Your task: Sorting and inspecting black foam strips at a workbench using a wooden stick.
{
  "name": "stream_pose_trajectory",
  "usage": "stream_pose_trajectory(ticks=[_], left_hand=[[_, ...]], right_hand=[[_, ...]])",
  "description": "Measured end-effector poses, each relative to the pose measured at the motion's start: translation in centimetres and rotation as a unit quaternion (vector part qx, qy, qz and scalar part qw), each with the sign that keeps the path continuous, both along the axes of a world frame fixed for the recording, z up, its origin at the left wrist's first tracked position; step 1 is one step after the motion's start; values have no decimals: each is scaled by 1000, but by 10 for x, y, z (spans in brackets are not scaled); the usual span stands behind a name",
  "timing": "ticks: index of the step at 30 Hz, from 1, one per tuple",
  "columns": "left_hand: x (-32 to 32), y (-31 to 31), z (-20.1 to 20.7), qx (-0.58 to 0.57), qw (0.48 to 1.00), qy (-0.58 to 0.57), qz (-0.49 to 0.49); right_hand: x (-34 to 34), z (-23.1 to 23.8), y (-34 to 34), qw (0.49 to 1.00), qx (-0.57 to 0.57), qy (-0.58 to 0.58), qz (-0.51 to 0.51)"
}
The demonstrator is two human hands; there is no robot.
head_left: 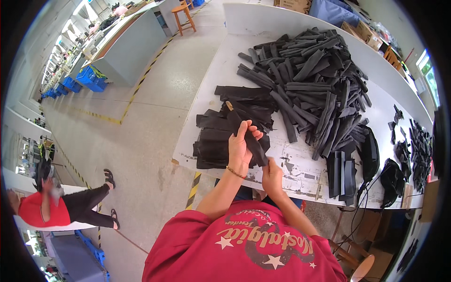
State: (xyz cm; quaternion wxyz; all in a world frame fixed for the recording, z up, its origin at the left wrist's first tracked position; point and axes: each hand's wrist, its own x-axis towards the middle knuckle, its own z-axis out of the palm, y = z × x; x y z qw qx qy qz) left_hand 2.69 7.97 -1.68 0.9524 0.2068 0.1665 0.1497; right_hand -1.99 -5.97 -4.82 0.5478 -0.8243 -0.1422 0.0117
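A black fabric tube (256, 151) slants between my hands above the near left part of the white table (188, 155). The light tip of a wooden stick (229, 105) sticks out of the tube's far end. My left hand (240, 146) is closed round the middle of the tube, thumb on top. At the near end, my right hand (272, 176) pinches the cloth. Flat black fabric pieces (211, 148) lie in stacks under and left of my left hand. A big heap of dark grey fabric tubes (312, 87) covers the table beyond my right hand.
Near the right front lie a stack of dark strips (341, 175) and black bags (391, 181) with cords. More dark pieces (419, 150) lie at the far right. A low white wall (282, 21) edges the table's back. A person in red (44, 209) is at the left.
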Motion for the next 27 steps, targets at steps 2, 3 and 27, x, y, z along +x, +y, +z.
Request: stream_pose_trajectory(ticks=[2,3,27], left_hand=[[3,8,2,28,999,28,30],[9,16,4,34,998,30,52],[-12,6,2,41,998,42,-35]], right_hand=[[-12,2,-1,999,0,29,28],[-17,2,-7,999,-1,28,27],[-62,42,-78,947,-129,259,138]])
